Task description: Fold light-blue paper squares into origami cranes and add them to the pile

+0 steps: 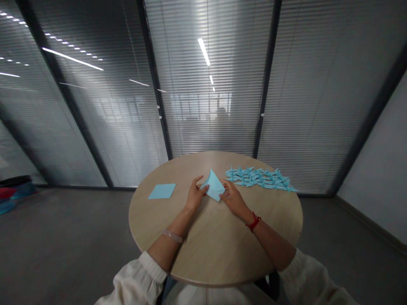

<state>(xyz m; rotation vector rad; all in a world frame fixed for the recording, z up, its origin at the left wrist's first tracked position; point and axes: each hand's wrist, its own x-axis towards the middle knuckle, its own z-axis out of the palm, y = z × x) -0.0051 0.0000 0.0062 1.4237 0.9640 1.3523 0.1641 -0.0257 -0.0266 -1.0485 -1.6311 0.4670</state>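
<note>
Between my two hands is a light blue sheet of origami paper (215, 186), partly folded, with one corner pointing up and away from me. My left hand (196, 194) pinches its left edge, thumb on top. At the right edge, my right hand (233, 196) grips the paper between thumb and fingers. Some fingertips are hidden behind the paper. Flat on the table to the left lies a blue paper stack or sheet (162, 191); its thickness cannot be made out. Several folded blue paper cranes (259, 178) sit in rows to the right, beyond my right hand.
The round wooden table (216, 245) stands close to a glass partition with blinds (213, 127). At the far left, dark, red and blue items (19, 190) rest on the grey floor. A white wall (378, 169) rises on the right.
</note>
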